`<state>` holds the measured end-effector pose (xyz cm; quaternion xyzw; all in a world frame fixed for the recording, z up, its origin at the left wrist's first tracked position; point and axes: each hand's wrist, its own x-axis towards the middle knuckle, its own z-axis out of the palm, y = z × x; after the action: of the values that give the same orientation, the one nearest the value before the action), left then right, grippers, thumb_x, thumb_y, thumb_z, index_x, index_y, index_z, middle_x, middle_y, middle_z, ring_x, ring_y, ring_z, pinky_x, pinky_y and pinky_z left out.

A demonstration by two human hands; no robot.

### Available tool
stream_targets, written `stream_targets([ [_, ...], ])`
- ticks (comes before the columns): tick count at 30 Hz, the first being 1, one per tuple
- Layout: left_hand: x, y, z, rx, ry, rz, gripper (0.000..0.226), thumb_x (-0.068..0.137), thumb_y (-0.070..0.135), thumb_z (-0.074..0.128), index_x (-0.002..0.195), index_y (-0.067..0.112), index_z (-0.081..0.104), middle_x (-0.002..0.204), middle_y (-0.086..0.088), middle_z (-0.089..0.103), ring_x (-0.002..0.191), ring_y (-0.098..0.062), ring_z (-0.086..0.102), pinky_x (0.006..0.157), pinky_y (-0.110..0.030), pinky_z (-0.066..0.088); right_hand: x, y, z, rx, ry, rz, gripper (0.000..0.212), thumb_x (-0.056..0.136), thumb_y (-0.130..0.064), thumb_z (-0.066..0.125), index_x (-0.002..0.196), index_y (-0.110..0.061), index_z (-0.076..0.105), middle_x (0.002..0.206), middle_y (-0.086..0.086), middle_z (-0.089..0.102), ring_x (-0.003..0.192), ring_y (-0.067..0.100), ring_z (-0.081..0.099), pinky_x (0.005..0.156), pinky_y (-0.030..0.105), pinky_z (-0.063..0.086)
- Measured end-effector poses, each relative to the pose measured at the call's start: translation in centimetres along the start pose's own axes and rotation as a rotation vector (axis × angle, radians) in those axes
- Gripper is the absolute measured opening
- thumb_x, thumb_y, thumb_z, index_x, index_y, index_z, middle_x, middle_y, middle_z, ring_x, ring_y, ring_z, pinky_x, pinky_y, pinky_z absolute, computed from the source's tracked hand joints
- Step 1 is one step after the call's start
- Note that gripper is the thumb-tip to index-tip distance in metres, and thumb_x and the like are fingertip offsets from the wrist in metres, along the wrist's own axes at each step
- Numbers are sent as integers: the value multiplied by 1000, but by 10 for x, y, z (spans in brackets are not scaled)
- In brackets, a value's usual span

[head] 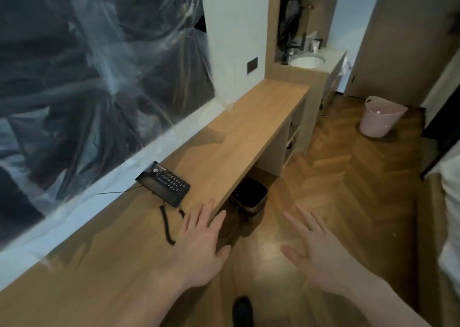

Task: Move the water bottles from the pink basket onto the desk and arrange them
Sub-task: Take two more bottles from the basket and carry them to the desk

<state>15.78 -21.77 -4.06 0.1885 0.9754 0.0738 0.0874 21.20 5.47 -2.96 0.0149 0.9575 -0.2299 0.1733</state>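
Note:
The pink basket (378, 117) stands on the wooden floor at the far right, well away from both hands. A small pale cap shows just over its rim; the bottles themselves are hidden inside. The long wooden desk (249, 132) runs from the lower left toward the back. My left hand (201, 247) is spread with straight fingers over the desk's front edge and holds nothing. My right hand (316, 249) hovers over the floor, fingers spread, also holding nothing.
A black desk phone (164, 182) with a coiled cord lies on the desk near my left hand. Under the desk sits a dark bin (250, 197). A plastic-covered window fills the left. A washbasin counter (308, 61) stands at the back, a door at the right.

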Motion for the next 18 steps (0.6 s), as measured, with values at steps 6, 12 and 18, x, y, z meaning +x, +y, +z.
stream_targets([
  [6, 99, 62, -5, -9, -64, 148, 81, 106, 55, 44, 166, 34, -5, 166, 6, -36, 149, -16, -33, 125, -42, -12, 21, 75, -38, -19, 55, 151, 83, 105, -66, 41, 169, -40, -4, 175, -8, -25, 162, 28, -21, 133, 50, 0],
  [12, 216, 106, -11, 16, -109, 213, 80, 106, 55, 44, 167, 32, -3, 169, 2, -30, 157, -23, -23, 131, -50, -1, 77, 128, -93, -43, 93, 240, 83, 105, -67, 39, 169, -40, -8, 174, -9, -25, 161, 26, -23, 133, 52, -1],
  [18, 323, 139, -31, 65, -126, 276, 78, 107, 55, 40, 167, 31, -3, 169, 3, -31, 158, -24, -24, 129, -46, -7, 144, 173, -152, -50, 149, 295, 83, 104, -69, 38, 169, -40, -6, 174, -10, -26, 162, 26, -21, 134, 53, 2],
])
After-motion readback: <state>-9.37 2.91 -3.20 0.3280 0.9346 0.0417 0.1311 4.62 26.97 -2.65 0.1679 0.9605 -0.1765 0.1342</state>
